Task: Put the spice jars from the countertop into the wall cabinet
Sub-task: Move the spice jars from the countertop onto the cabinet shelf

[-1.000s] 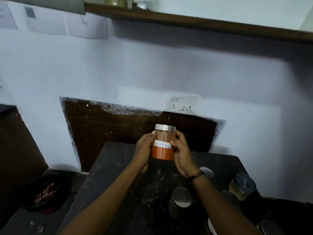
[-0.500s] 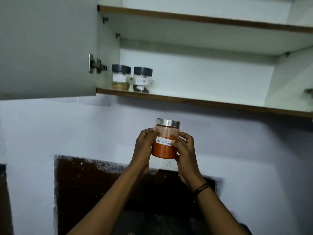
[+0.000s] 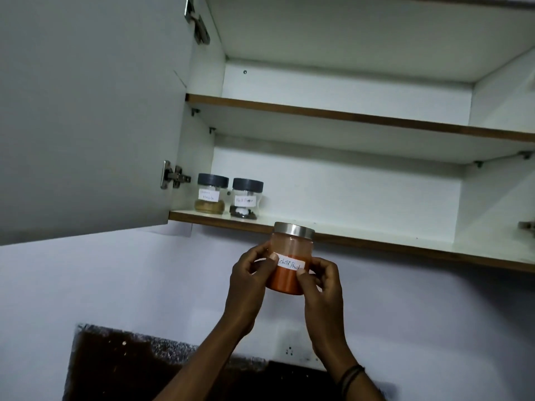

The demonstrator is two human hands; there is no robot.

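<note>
Two hands, head view: left hand [image 3: 251, 270] and right hand [image 3: 320, 280] hold the chilli powder jar [image 3: 289, 260] between them, fingers curled round its sides, thumbs on the white label.
Change: over the last second the jar has risen from above the countertop to the front edge of the lower shelf [image 3: 376, 241]; its steel lid now overlaps that edge.
Meaning for the task: carry nearly done; judged next step is lifting the base over the lip and setting it down.
Already stored: masala jar [image 3: 210, 193] and black pepper jar [image 3: 246, 199], side by side at the shelf's left end.
Edges: shelf lip; upper shelf [image 3: 347, 115] overhead; open door [image 3: 86, 111] at left.
Open room: bare shelf to the right of the stored jars.
</note>
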